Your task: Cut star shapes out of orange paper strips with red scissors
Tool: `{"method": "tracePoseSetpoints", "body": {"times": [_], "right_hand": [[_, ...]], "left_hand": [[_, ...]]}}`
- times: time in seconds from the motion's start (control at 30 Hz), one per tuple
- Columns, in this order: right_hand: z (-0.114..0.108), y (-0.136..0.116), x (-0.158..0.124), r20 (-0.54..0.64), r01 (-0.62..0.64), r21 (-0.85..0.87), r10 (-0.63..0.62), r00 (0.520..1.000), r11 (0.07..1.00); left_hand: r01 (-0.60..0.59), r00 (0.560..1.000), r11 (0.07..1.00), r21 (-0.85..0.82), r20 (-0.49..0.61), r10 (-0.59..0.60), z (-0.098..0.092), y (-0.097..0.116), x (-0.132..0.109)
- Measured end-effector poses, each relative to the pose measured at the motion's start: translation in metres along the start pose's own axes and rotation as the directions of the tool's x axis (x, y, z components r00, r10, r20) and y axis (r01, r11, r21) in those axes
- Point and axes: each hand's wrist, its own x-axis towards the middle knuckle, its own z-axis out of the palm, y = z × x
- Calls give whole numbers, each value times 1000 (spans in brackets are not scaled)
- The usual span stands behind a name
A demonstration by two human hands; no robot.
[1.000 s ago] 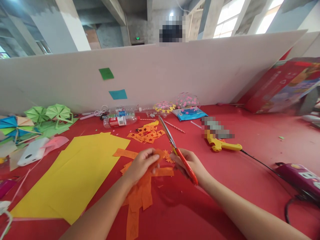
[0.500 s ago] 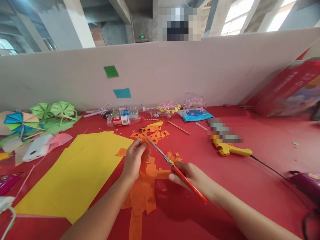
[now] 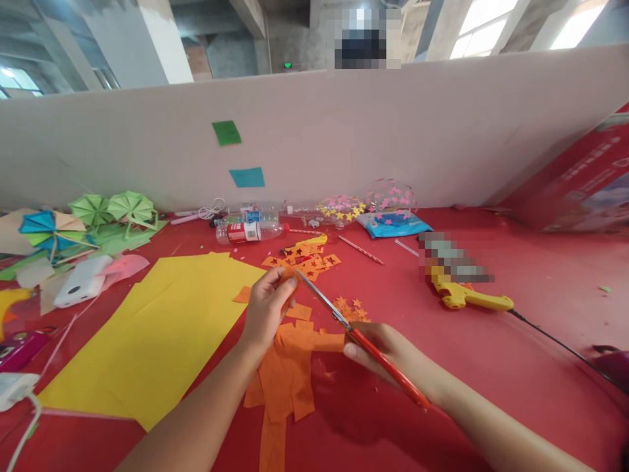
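Note:
My left hand (image 3: 268,303) is closed, pinching a small piece of orange paper (image 3: 291,273) between thumb and fingers. Most of that piece is hidden by the fingers. In my right hand (image 3: 382,344) is a pair of red-handled scissors (image 3: 403,382), its blades pointing up and left. The blade tips meet the orange paper at my left fingertips. Below both hands lies a loose pile of orange paper strips (image 3: 285,373). Small orange paper stars (image 3: 351,307) sit just beyond my right hand. Orange scraps with star-shaped holes (image 3: 314,263) lie past the scissor tips.
Large yellow sheets (image 3: 147,328) lie at left. Plastic bottles (image 3: 246,232) and a blue packet (image 3: 393,225) stand along the white partition (image 3: 344,131). A yellow glue gun (image 3: 466,298) with its cord is at right. Folded paper umbrellas (image 3: 130,206) are at far left.
The camera view has shifted slightly, so things appear further right. The orange strip that hung below my left hand no longer shows there. Both hands keep their grips.

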Motion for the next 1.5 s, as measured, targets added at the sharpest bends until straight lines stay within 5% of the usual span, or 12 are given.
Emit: {"method": "tracePoseSetpoints", "body": {"times": [0.57,1.5], "right_hand": [[10,0,-3,108,-185,264,162,981,947],[0,4,0,139,-214,154,193,971,965]], "left_hand": [[25,1000,998,-53,11,-25,5,1,-4],[72,986,997,-27,154,-67,-12,11,9]]}}
